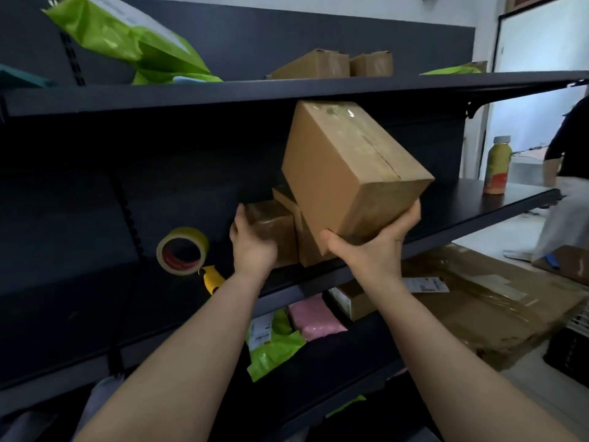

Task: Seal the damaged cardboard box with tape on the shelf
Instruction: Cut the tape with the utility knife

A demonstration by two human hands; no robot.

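Note:
My right hand (373,247) grips the near bottom end of a large cardboard box (347,167), holding it tilted above the middle shelf (497,212). The box has tape along its top seam. My left hand (251,244) holds a small taped cardboard box (277,228) that stands on the same shelf; its fingers wrap the box's left side. Another box (306,247) sits behind, partly hidden by the big one. A roll of yellowish tape (182,250) stands on edge to the left, with a yellow cutter (212,279) just in front of it.
The upper shelf (287,90) carries two brown boxes (331,65) and green mailer bags (134,43). A bottle (496,165) stands at the shelf's right end. Below lie pink (315,319) and green parcels and flattened cardboard (484,311). A person (570,173) stands at the right.

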